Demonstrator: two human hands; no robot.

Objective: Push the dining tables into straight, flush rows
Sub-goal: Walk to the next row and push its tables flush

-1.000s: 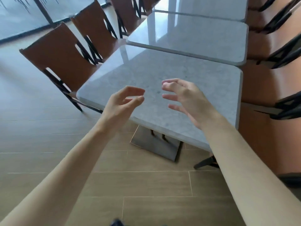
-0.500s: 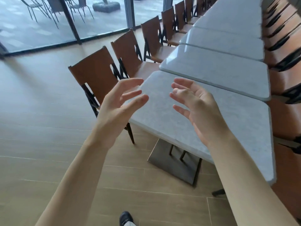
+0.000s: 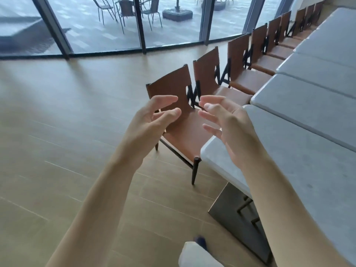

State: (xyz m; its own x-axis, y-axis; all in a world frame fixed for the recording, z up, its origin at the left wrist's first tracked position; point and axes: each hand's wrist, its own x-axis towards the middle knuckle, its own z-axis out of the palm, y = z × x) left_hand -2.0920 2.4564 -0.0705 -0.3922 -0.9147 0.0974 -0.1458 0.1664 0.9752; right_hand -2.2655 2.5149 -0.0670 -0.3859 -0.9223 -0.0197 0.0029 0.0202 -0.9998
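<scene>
Two hands, both mine, raised in front of me and holding nothing. My left hand [image 3: 152,120]: fingers spread and loosely bent, palm turned inward, in the air over the floor. My right hand [image 3: 227,124]: likewise spread and relaxed, hanging above the near left corner of the nearest table [image 3: 308,160], not touching it.

Beyond the hands: one brown chair [image 3: 179,112], tucked at the left side of that table, with more chairs [image 3: 248,60] of the same kind lined up toward the far end.

Right of the hands: a row of grey stone-topped tables [image 3: 317,74] running from near to far. Narrow seams show between the tops; their left edges look close to one line, though the wide lens bends them and I cannot judge flushness exactly.

Status, as I judge it: this row appears largely closed up. No push is under way. Left to do: check the seams and square any table that sits off line. Other rows are out of view.

Far left: glass wall [image 3: 107,26], patio furniture outside.
</scene>
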